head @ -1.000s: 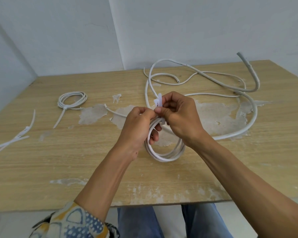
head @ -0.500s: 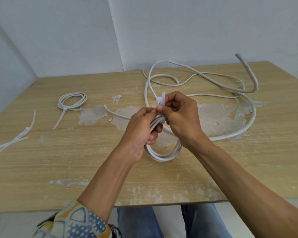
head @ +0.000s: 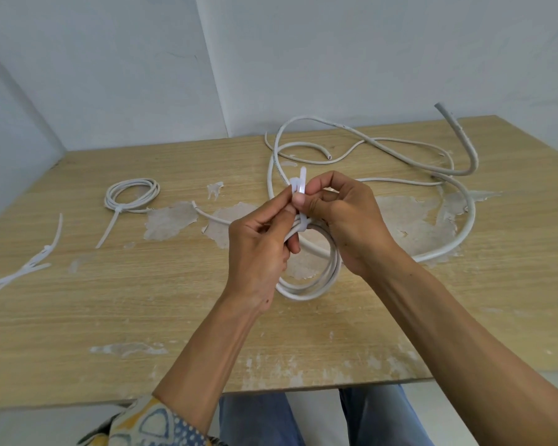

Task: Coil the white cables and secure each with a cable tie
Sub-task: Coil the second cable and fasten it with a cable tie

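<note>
White plastic cable tie [head: 299,185] loops the coiled white round cable [head: 306,289] over the middle of the worn wooden table [head: 142,317]. My left hand [head: 258,249] grips the coil and pinches the tie, and my right hand [head: 351,220] pinches its upright tail. Loose white cables [head: 400,146] sprawl behind, and a tied white coil [head: 131,196] lies well apart on my left.

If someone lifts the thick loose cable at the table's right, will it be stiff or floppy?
Probably springy-stiff: the thick cable holds broad curves and its far end rears off the table. Likely it resists tight coiling and springs back if released.
</note>
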